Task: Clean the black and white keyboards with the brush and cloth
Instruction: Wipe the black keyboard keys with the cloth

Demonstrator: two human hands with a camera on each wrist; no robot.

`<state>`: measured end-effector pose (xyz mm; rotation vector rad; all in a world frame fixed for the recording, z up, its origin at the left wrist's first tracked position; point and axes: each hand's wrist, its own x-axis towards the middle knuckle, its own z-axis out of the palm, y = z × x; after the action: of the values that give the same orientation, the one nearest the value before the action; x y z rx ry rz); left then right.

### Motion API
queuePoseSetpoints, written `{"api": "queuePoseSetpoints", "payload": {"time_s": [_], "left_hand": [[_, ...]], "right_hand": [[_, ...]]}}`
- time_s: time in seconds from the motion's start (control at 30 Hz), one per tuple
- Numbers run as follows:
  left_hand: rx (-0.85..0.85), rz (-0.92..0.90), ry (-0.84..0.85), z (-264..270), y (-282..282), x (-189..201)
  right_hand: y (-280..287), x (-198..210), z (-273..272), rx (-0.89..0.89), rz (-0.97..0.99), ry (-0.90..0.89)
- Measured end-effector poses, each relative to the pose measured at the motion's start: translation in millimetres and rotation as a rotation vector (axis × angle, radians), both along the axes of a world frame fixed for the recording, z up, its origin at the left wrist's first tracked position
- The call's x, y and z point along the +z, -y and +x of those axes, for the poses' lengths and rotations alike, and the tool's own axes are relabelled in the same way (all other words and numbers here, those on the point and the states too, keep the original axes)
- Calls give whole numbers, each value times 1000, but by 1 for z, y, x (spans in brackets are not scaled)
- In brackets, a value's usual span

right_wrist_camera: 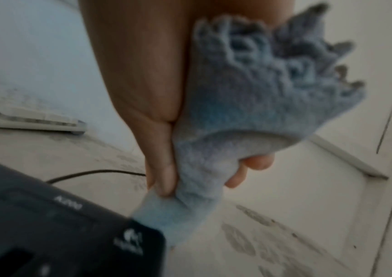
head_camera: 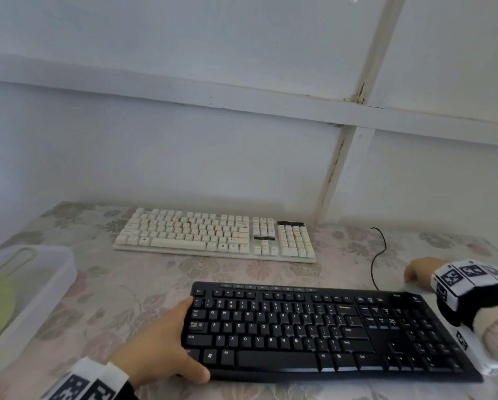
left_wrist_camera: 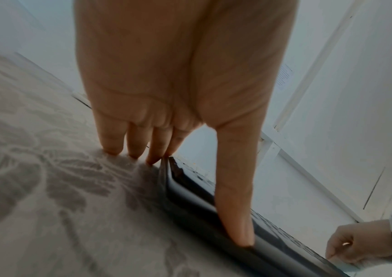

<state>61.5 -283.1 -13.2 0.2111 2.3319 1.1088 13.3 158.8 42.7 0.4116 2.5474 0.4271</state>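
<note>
Head view: the black keyboard [head_camera: 328, 330] lies nearest the person on a table covered by a pale floral-patterned cloth [head_camera: 143, 281]; it is a flat, matte plastic board with low keys whose white legends read clearly (Q W E R T Y, Caps Lock, Shift, Enter, Alt, Ctrl). The left hand [head_camera: 167, 345] rests against its left end with straight fingers along the edge and the thumb at the near corner. The right hand [head_camera: 420, 272] sits at the far right corner, fingers curled; what it grips is not legible here. Both wrists carry bands with black-and-white square markers. The white keyboard [head_camera: 216, 235], cream plastic with taller keys and some orange marks, lies well apart behind, near the wall. A thin black cable [head_camera: 377, 255] curves between the two boards. At the left edge stands a translucent plastic tub [head_camera: 48, 287] holding a pale green round item with a loop handle; its identity cannot be told. Left wrist view: the left hand [left_wrist_camera: 178, 90] is spread, four fingertips on the tablecloth, the thumb laid straight along the glossy dark edge of the black keyboard [left_wrist_camera: 190, 196]. Right wrist view: the right hand [right_wrist_camera: 157, 116] pinches a bunched, fluffy blue-grey cloth [right_wrist_camera: 249, 97] between thumb and curled fingers; its lower end touches the corner of the black keyboard [right_wrist_camera: 48, 239], where a small white logo and blurred lettering cannot be read.
</note>
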Motion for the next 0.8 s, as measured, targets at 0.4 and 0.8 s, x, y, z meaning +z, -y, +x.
{"api": "queuePoseSetpoints", "payload": {"time_s": [0.4, 0.8], "left_hand": [[-2, 14, -47, 3, 0, 4], [2, 78, -52, 3, 3, 0]], "right_hand": [[264, 5, -8, 576, -701, -160], [270, -22, -1, 695, -485, -164]]}}
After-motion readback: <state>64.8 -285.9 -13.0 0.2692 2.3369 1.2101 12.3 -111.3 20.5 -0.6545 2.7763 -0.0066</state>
